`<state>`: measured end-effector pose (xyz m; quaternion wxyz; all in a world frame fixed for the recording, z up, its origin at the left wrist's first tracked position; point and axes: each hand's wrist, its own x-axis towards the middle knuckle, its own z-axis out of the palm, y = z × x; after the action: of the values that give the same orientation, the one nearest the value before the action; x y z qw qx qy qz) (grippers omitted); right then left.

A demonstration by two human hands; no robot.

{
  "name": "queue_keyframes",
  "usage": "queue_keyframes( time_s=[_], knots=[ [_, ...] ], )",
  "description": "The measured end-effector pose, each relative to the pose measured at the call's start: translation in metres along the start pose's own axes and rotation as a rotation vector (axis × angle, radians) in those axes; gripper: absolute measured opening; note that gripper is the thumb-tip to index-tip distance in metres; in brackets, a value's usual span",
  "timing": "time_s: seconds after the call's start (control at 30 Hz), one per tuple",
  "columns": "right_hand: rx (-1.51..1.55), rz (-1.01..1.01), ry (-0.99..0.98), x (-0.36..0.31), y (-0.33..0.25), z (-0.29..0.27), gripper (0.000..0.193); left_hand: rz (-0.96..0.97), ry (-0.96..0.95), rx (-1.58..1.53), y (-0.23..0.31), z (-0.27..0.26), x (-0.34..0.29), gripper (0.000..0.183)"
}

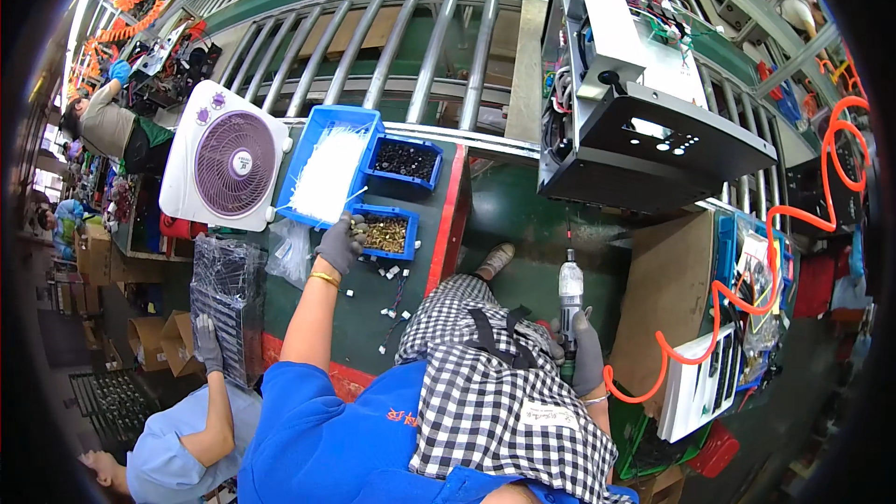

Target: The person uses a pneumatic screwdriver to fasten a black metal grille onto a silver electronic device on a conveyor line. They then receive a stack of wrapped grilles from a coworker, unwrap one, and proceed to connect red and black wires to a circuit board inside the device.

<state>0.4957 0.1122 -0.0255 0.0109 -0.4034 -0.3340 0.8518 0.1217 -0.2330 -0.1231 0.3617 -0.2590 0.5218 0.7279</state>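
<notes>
My left hand (338, 247), in a grey glove, is at the left side of a small blue bin of brass-coloured screws (385, 235). Its fingers are curled together; whatever may be between them is too small to make out. Just beyond lies a larger blue bin (322, 115) heaped with white cable ties (329, 173). A second small blue bin holds black fasteners (406, 161). My right hand (586, 355), gloved too, grips a power screwdriver (570, 285) with its bit pointing away from me. An orange coiled hose (719, 294) runs to near that wrist.
A black-fronted metal equipment case (667, 135) with exposed wiring sits on the roller conveyor (411, 51) ahead. A white fan (229, 159) stands left of the bins. Small white connectors (392, 273) lie scattered on the green bench. A co-worker in light blue (182, 439) works at lower left.
</notes>
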Motion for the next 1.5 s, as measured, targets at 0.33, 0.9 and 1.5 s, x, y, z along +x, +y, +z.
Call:
queue_keyframes(
  time_s=[0.33,0.9,1.5],
  knots=[
    [-0.03,0.006,0.003,0.001,-0.001,0.001,0.044,0.054,-0.073,-0.068,-0.013,-0.003,-0.006,0.032],
    [-0.082,0.0,-0.023,0.002,-0.003,-0.003,0.045,0.101,0.134,0.277,-0.008,0.002,-0.018,0.056],
    [-0.58,-0.246,-0.196,-0.026,-0.021,-0.017,0.06,-0.153,-0.839,-0.033,-0.038,0.212,-0.06,0.028]
  ],
)
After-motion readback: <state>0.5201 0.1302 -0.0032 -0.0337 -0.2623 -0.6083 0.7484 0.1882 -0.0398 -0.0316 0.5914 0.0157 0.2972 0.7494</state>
